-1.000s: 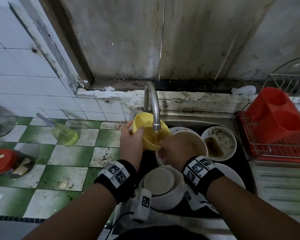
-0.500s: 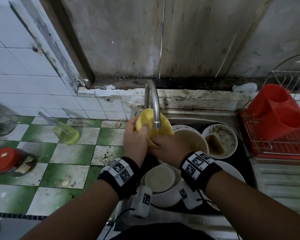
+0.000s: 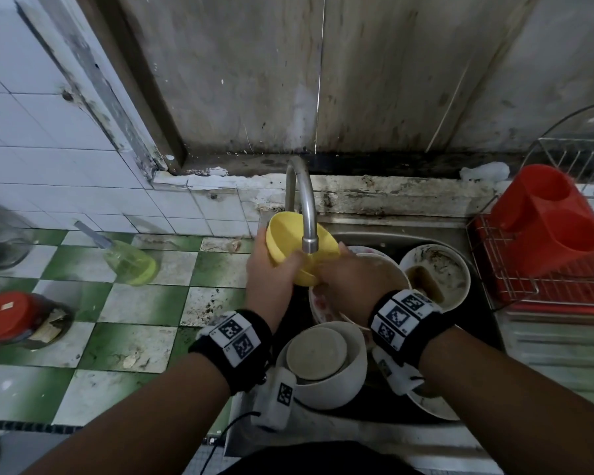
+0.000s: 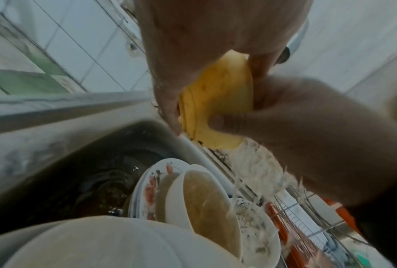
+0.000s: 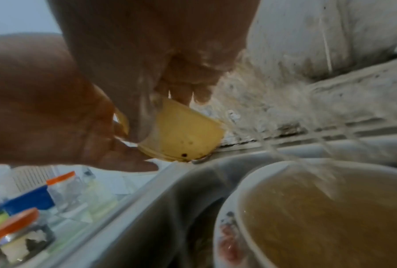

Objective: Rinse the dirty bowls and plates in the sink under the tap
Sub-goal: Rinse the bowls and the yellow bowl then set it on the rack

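Note:
A yellow bowl [image 3: 285, 234] is tilted on its side right under the tap [image 3: 307, 214] spout, and both hands hold it. My left hand [image 3: 270, 269] grips its left rim, thumb across the outside. My right hand [image 3: 342, 274] curls round its lower right side. The left wrist view shows the yellow bowl [image 4: 218, 101] pinched between both hands. In the right wrist view, water streams off the yellow bowl [image 5: 183, 130] into a white bowl of brown water [image 5: 319, 217] below. A dirty white bowl [image 3: 436, 275] and stacked white bowls [image 3: 323, 361] sit in the sink [image 3: 408, 234].
A red cutlery holder [image 3: 549, 221] stands in a wire dish rack [image 3: 504, 286] right of the sink. On the green-and-white tiled counter [image 3: 144, 303] to the left are a yellow-green soap bottle [image 3: 127, 262] and a red-lidded jar [image 3: 11, 317]. A patterned plate [image 4: 144, 186] leans under the bowls.
Both hands have lifted the yellow bowl slightly up and back, closer under the tap spout, and tipped it more upright. The dishes in the sink have not moved.

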